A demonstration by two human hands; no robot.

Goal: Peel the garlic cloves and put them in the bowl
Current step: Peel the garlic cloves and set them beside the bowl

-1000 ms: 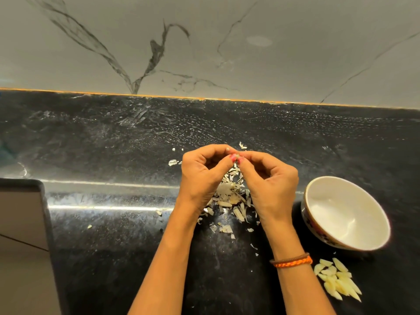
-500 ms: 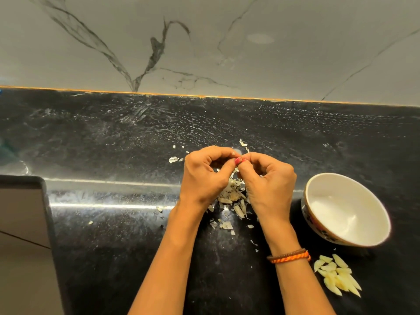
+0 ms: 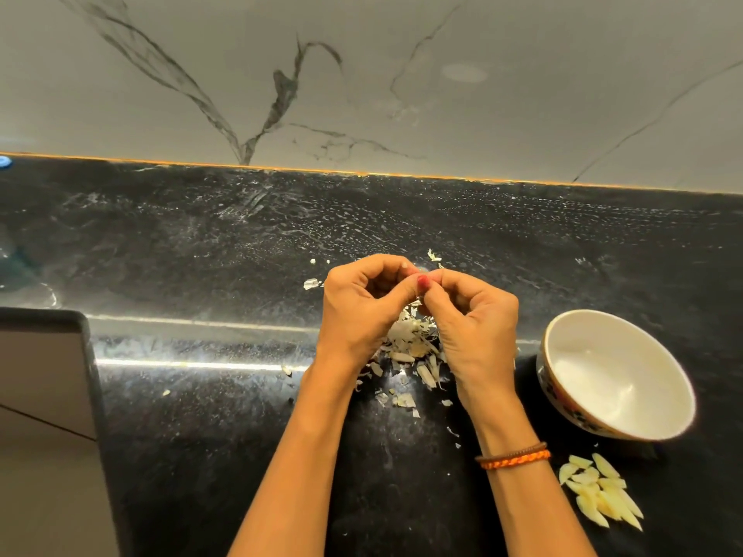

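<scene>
My left hand (image 3: 358, 311) and my right hand (image 3: 474, 327) meet fingertip to fingertip above the black counter, fingers curled and pinching a small garlic clove that is almost wholly hidden between them. Under the hands lies a heap of papery garlic skins (image 3: 410, 347). A white bowl (image 3: 563, 400) with a patterned outside stands to the right of my right hand and looks bare inside. Several peeled pale-yellow cloves (image 3: 603, 492) lie on the counter in front of the bowl, near my right forearm.
The black stone counter (image 3: 201, 255) runs back to a grey veined wall (image 3: 362, 74). Loose skin flakes (image 3: 311, 283) are scattered left of and behind the hands. A dark-framed grey panel (image 3: 40, 396) fills the near left corner.
Both hands have stayed together over the skin heap, shifting only slightly while the fingertips work the clove. The bowl and the peeled cloves have not moved.
</scene>
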